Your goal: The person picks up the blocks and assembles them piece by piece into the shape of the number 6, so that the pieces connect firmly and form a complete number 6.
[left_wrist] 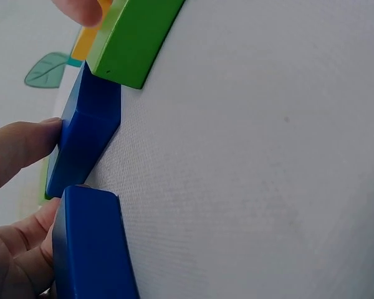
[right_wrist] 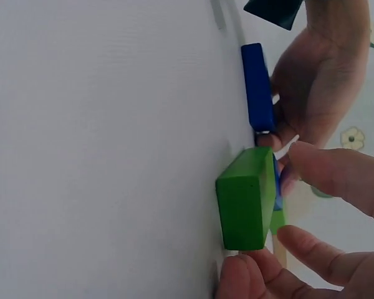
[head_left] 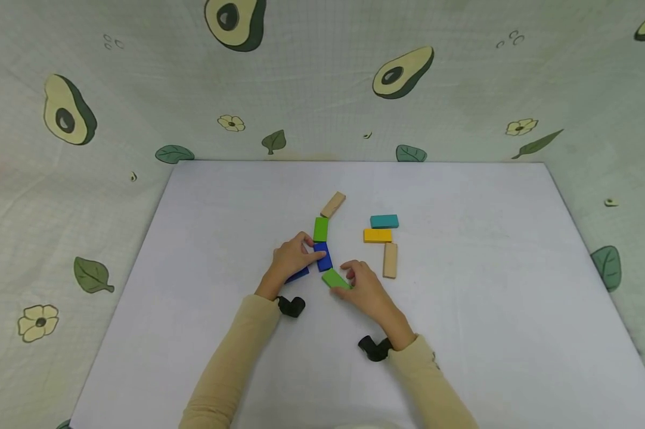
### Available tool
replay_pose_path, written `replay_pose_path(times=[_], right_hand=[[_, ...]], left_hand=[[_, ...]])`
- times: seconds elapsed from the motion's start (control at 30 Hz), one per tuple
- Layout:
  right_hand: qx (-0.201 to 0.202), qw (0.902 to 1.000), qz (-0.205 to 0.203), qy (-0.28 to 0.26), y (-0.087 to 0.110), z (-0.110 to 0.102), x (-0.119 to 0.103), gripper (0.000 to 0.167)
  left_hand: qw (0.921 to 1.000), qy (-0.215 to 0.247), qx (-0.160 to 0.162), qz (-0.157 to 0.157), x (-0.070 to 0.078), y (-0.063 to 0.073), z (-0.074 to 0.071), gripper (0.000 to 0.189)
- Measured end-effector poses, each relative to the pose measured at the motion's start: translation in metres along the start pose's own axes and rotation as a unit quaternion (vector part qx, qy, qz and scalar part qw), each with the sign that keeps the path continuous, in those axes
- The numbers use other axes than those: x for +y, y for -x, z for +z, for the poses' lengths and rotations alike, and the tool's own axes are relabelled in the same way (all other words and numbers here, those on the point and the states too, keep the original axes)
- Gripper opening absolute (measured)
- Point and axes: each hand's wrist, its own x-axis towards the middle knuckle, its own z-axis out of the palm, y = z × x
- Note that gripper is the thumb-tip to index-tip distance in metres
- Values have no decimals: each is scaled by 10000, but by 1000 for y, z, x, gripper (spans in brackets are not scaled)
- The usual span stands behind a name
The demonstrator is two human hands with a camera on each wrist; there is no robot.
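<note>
Thumb and fingers of my left hand (head_left: 289,257) pinch a blue block (head_left: 324,263) lying in a bent row. Another blue block (head_left: 298,274) is partly hidden under that hand in the head view; the left wrist view shows it close by. At the row's near end lies a green block (right_wrist: 242,208), angled away from the blue one. My right hand (head_left: 369,290) has its thumb and fingers around this green block at its edges. Beyond the held blue block come a second green block (head_left: 321,229) and a plain wooden block (head_left: 333,204), end to end.
Right of the row lie a teal block (head_left: 384,221), a yellow block (head_left: 378,236) and an upright-pointing wooden block (head_left: 390,260), close together. All rest on a white table (head_left: 489,286). Avocado-print cloth (head_left: 322,77) covers the area behind. Black camera mounts (head_left: 375,348) hang at both wrists.
</note>
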Motion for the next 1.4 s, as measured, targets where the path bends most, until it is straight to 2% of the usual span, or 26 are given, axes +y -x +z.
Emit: replay_pose_path(times=[0.17,0.3,0.63,0.8,1.1,1.4], right_hand=[[-8,9994,9,-340,7,-11,0,51],[139,9988,19,-478,12,-24,1,49],[1043,9919,-105,-715,20,-54,18,44],[1272,9896,167,-656,19,-61,30,45],[1138,9885,806,-577,10,-70,46,53],[823,9915,995,-173,-8,-72,51,61]], left_hand=[[10000,4,-16,-42,1,0,0,42],[9999,25,-81,-62,2,1,1,43],[9999,107,-93,-10,2,1,-2,43],[9999,89,-93,14,2,2,-3,42],[9999,113,-122,6,2,2,-3,42],[9998,101,-142,-39,3,1,-5,42]])
